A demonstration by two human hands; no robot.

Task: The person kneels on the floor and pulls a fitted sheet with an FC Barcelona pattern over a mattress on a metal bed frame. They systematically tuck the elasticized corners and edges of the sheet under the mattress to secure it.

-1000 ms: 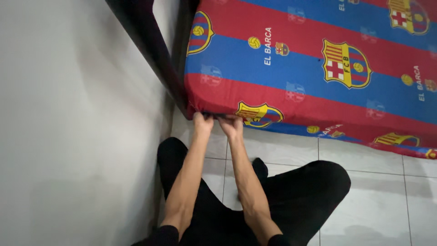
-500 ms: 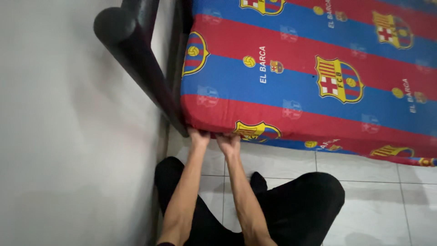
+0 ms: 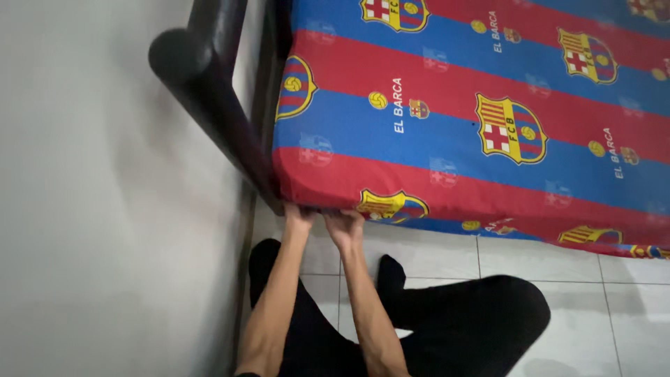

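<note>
Head view looked down on two bare forearms reaching to the near corner of a mattress covered by a red-and-blue striped fitted sheet with yellow crest and ball prints. The left hand and the right hand sat just beside each other at the lower edge of that corner, their fingers curled under the sheet's hem, closed on the fabric; the fingertips themselves were hidden beneath the mattress, so how deep the hold went could not be told. The corner lay just beside a dark rounded wooden bed-frame post, which ran along a plain pale wall. Below, the person's legs in black trousers were folded on a white tiled floor.

Several things could have gone wrong from this position. The gap between mattress and post looked tight, so knuckles of the left hand might have been pinched or scraped against the wood. The stretched hem might have slipped off the fingers and sprung back up the mattress side, leaving the corner bunched. A hard tug on a taut corner might also have strained the seam, or dragged the sheet loose along the long near edge.
</note>
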